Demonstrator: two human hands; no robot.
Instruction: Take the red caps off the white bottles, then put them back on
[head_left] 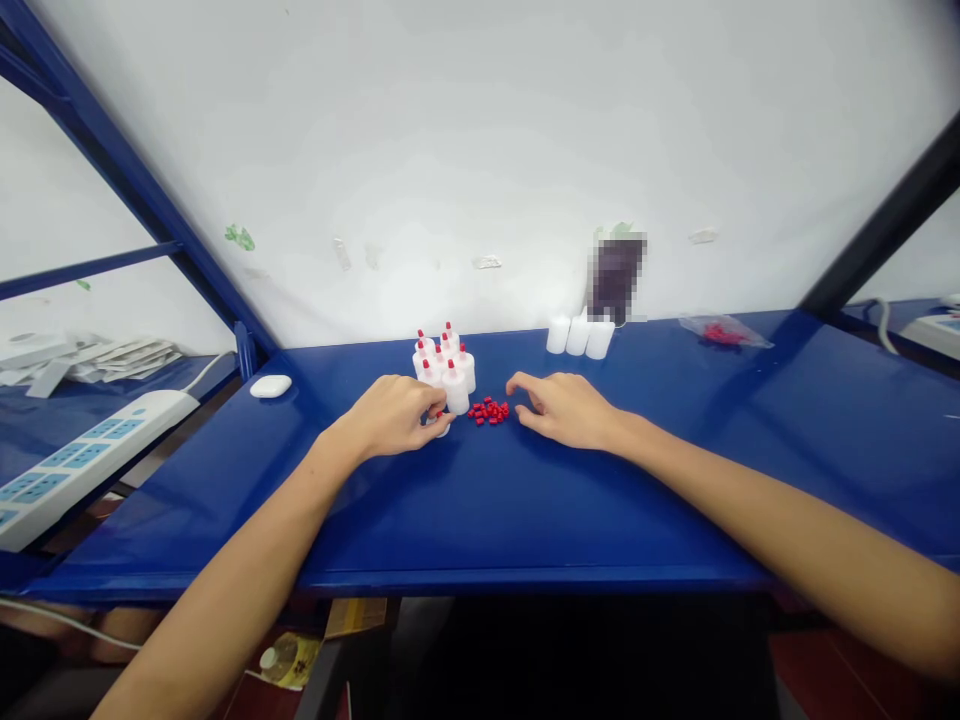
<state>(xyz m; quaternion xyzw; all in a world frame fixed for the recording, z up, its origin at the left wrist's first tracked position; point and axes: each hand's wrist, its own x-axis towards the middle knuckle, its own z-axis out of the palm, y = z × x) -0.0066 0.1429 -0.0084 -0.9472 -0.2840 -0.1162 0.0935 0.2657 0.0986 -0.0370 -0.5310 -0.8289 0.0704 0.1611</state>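
Note:
A group of white bottles with red tips (455, 390) stands upright near the middle of the blue table (480, 520). My left hand (397, 415) is at their left front, its fingers closed round a small white piece with a bit of red (442, 425), mostly hidden by the fingers. Small red caps (489, 411) lie in a loose pile to the right of the bottles. Just right of that pile is my right hand (564, 410), thumb and forefinger apart, with nothing between them.
Three white bottles (577, 336) stand at the back by a pixelated dark object (616, 278). A plastic bag with red pieces (724, 332) lies back right. At left are a white case (271, 386) and a power strip (90, 460).

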